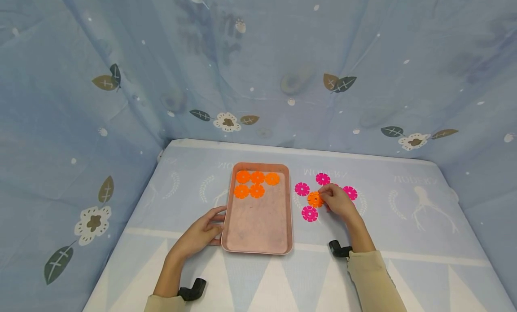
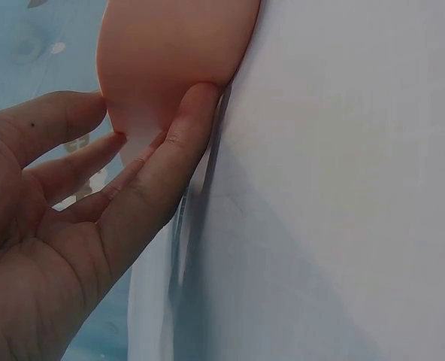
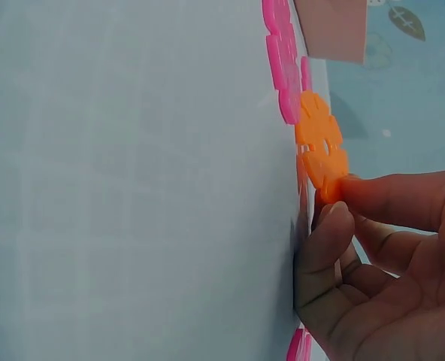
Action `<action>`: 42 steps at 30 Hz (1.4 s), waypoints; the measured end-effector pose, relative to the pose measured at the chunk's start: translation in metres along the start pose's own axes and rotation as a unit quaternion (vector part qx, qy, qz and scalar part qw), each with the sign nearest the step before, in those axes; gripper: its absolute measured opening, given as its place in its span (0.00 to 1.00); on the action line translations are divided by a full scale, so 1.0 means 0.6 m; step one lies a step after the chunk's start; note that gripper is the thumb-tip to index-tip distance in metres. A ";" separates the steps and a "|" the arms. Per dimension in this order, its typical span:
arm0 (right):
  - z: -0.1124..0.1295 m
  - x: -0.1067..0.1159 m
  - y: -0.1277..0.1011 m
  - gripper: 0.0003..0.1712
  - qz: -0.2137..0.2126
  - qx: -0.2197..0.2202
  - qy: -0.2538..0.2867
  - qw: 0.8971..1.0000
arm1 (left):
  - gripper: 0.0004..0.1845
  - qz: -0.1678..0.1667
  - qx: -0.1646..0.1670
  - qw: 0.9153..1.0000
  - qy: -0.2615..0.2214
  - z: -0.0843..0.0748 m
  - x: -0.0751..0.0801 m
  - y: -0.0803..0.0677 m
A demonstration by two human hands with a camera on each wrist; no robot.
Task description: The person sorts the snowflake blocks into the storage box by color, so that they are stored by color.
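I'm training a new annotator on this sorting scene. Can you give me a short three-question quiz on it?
1. How many orange discs lie in the pink tray?
2. True or false: the left hand pinches a pink disc.
3. What does the right hand pinch? A) a pink disc B) the orange disc C) the tray's rim

Key:
1. Five, grouped at the tray's far end.
2. False: it grips the tray's near left edge.
3. B; the right wrist view shows thumb and fingertip on its edge, with pink discs lying around it on the table.
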State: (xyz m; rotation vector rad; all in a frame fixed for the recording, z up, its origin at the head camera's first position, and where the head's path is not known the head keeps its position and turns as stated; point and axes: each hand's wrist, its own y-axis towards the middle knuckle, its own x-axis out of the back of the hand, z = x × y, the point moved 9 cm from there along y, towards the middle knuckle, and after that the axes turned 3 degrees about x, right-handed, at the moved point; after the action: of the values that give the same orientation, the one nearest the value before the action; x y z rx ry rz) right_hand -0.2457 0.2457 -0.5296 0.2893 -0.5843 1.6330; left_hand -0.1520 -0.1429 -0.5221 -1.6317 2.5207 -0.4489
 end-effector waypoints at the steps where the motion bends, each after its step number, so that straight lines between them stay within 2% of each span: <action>1: 0.000 0.000 0.000 0.09 0.000 -0.001 0.003 1.000 | 0.30 0.000 0.001 1.000 0.000 0.000 0.000 0.000; 8: -0.003 -0.003 -0.004 0.10 0.004 -0.022 0.038 0.999 | 0.30 0.000 0.002 1.000 -0.003 0.002 -0.001 0.001; 14: 0.011 -0.003 -0.005 0.13 -0.003 -0.024 0.033 0.999 | 0.30 -0.002 0.001 1.000 0.000 0.005 0.001 0.003; 19: 0.039 -0.005 -0.002 0.14 -0.008 -0.009 0.033 0.999 | 0.30 -0.004 0.002 1.000 0.004 0.006 0.003 0.004; 27: 0.101 -0.017 0.007 0.14 -0.018 0.016 0.083 0.996 | 0.29 0.000 0.000 1.000 0.004 0.000 0.003 0.003; 34: 0.155 -0.045 0.016 0.14 -0.011 0.037 0.145 0.989 | 0.30 0.000 0.002 1.000 0.001 -0.001 0.002 0.002; 42: 0.184 -0.082 0.025 0.13 -0.008 0.049 0.167 0.985 | 0.30 -0.002 0.002 1.000 0.004 0.001 0.000 0.001</action>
State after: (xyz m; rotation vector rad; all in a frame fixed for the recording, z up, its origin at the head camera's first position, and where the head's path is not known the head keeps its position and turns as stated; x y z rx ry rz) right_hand -0.2690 0.1452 -0.4652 0.0861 -0.2465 1.6507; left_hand -0.1527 -0.1428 -0.5228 -1.6357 2.5206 -0.4612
